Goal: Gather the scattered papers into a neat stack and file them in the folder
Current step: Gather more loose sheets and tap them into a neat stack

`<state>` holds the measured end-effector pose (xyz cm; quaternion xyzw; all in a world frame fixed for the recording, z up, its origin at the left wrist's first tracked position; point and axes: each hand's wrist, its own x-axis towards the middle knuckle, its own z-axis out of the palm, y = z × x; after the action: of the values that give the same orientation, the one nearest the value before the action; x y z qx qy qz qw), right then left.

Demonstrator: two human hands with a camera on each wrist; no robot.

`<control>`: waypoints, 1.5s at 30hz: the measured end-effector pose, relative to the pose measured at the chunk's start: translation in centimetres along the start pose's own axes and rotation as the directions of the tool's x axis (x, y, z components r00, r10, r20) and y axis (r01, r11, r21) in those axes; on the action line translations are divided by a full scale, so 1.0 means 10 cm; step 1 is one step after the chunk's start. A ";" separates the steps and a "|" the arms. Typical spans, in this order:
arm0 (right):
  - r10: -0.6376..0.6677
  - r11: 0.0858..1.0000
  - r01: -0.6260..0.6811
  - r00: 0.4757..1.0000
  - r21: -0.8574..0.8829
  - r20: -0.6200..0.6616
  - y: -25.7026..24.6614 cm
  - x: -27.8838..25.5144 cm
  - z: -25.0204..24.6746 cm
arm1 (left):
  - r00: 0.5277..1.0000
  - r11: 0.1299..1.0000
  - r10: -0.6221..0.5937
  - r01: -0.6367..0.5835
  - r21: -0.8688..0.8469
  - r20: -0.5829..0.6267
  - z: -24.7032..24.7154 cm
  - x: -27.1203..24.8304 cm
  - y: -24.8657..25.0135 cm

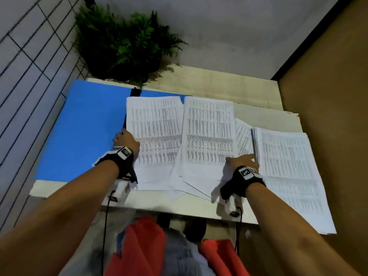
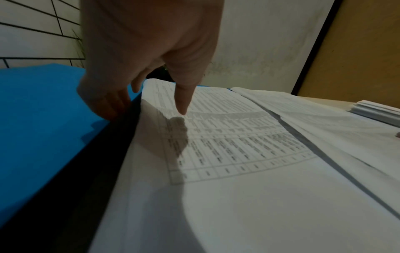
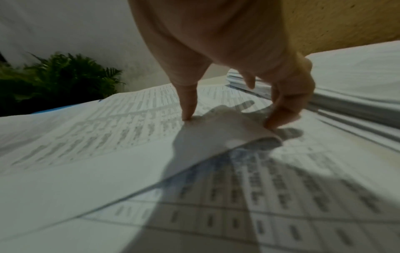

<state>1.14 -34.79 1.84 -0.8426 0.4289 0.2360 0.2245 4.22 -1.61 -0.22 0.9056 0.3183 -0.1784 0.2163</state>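
Note:
An open blue folder [image 1: 79, 132] [image 2: 39, 119] with a black spine lies at the table's left. Printed sheets fan out to its right: a left sheet [image 1: 155, 126] [image 2: 227, 154], a middle sheet [image 1: 209, 132] [image 3: 97, 137], a small one [image 1: 244, 136] behind it, and a thick stack [image 1: 288, 166] [image 3: 357, 85] at the right. My left hand [image 1: 124, 137] [image 2: 147, 111] curls its fingers under the left sheet's raised left edge, thumb above it. My right hand [image 1: 242, 159] [image 3: 230, 122] pinches the middle sheet's right edge, buckling it up beside the stack.
A potted fern [image 1: 123, 46] stands at the table's [image 1: 219, 80] back left, just behind the folder. A brown wall [image 1: 328, 96] closes the right side and a tiled wall the left. The thick stack's near corner overhangs the table's front edge.

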 end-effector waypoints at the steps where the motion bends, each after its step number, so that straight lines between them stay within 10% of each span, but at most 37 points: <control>1: -0.002 1.000 0.002 1.000 0.026 0.013 -0.04 0.02 0.04 | 1.000 1.000 0.010 -0.010 -0.010 -0.002 0.00 0.06 -0.03; 10: 0.101 0.985 -0.093 0.994 -0.143 0.047 -0.16 -0.05 0.10 | 0.976 0.977 0.203 -0.207 -0.048 -0.079 0.03 0.17 -0.08; 16: -0.153 0.820 0.241 0.966 -0.519 0.206 -0.07 -0.22 0.01 | 0.982 0.980 0.187 -0.189 -0.060 -0.036 0.13 0.11 0.02; 23: 0.073 0.992 -0.086 0.988 0.094 0.133 -0.11 0.07 0.04 | 0.997 0.976 0.053 -0.040 -0.216 0.058 0.09 0.21 0.13; 32: -0.128 0.991 0.125 0.990 -0.056 -0.051 -0.40 -0.12 0.18 | 0.964 0.886 0.263 -0.229 -0.403 0.030 0.12 0.17 0.12; 39: -0.304 0.937 0.295 0.952 0.187 0.023 -0.46 -0.11 0.18 | 0.988 0.913 0.145 -0.157 -0.377 -0.060 0.13 0.03 0.18; 45: -0.417 0.865 0.375 0.907 0.334 0.061 -0.56 -0.25 0.27 | 0.988 0.770 0.155 -0.123 -0.626 -0.002 0.15 0.03 0.23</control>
<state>3.88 -28.66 2.17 -0.8485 0.2630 0.1680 0.4273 5.69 -3.81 -0.96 0.7991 0.2861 -0.0689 0.5243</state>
